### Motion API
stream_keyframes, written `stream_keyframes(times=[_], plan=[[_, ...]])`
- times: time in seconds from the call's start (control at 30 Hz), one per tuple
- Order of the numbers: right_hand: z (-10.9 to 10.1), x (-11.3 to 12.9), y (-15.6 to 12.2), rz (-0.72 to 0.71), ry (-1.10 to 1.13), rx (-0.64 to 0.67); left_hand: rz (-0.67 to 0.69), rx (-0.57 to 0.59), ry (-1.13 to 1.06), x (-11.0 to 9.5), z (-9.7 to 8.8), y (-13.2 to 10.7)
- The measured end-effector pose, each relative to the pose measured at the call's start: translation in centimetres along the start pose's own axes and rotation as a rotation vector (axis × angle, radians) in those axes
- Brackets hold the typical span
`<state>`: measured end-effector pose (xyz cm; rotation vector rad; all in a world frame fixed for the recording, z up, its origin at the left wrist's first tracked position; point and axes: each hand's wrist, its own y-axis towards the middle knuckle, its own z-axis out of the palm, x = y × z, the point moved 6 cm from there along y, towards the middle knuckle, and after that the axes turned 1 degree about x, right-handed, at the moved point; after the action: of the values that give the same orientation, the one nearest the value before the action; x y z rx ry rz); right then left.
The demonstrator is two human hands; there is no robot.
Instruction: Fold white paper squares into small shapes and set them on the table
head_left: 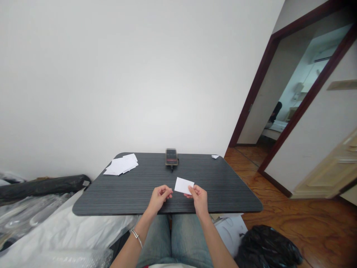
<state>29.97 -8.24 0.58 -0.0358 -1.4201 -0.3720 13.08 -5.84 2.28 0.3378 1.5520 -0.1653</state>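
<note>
A small rectangular piece of white paper (183,185) is pinched by its right end between the thumb and fingers of my right hand (200,199). It is held tilted above the front half of the dark table (223,186). My left hand (160,197) is just left of the paper, apart from its left edge. Its fingers are curled and the thumb lies against the index finger, with nothing visible between them. At the table's back left lies a loose pile of white papers (122,165), overlapping one another.
A small dark device (171,157) on a stand is at the table's back middle. A white scrap (215,156) lies by the back right corner. Plastic-wrapped goods (36,212) are on the left; a black plastic bag (264,247) sits on the floor at right.
</note>
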Motion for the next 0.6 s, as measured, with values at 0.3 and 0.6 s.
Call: stream_keyframes(times=[0.3, 0.6], plan=[[1.2, 0.9, -0.5, -0.027, -0.103, 0.099, 0.052, 0.121, 0.130, 0.2, 1.3, 0.1], [2.0, 1.0, -0.4, 0.009, -0.046, 0.200, 0.109, 0.170, 0.210, -0.2, 1.5, -0.1]])
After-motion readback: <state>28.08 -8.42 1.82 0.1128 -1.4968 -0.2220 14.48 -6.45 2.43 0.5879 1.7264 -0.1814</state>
